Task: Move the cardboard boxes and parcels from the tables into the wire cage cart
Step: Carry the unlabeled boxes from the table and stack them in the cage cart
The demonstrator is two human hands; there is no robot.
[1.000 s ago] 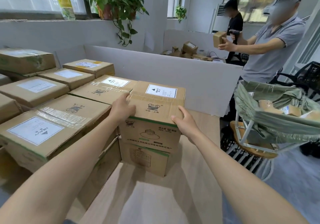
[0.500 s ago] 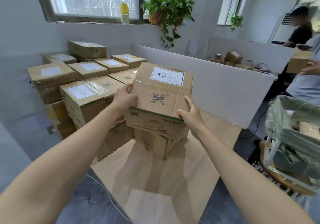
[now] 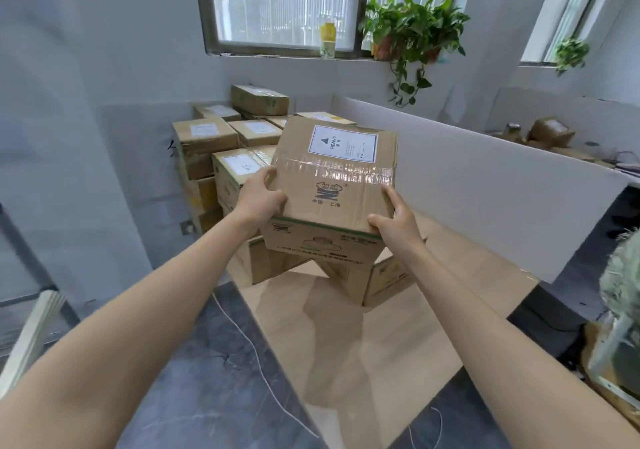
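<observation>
The left hand (image 3: 261,200) and the right hand (image 3: 398,221) grip a taped cardboard box (image 3: 329,202) by its sides and hold it above the tabletop (image 3: 346,337). Its white label (image 3: 342,143) reads "HEAVY". More sealed boxes (image 3: 207,136) stand stacked behind.

Small print on the box (image 3: 332,206) unreadable; right edge cuts off blurred green sack (image 3: 620,285)

Held box (image 3: 332,185) is up over the table (image 3: 346,362), left hand (image 3: 259,202) on its left edge, right hand (image 3: 394,223) at its near-right corner. Lower box (image 3: 367,282) on the table under it. Box stack (image 3: 207,143) far left. Partition (image 3: 485,188) along the table's right edge, more boxes (image 3: 550,133) beyond it. Plant (image 3: 412,29) and bottle (image 3: 327,39) on the far sill.
</observation>
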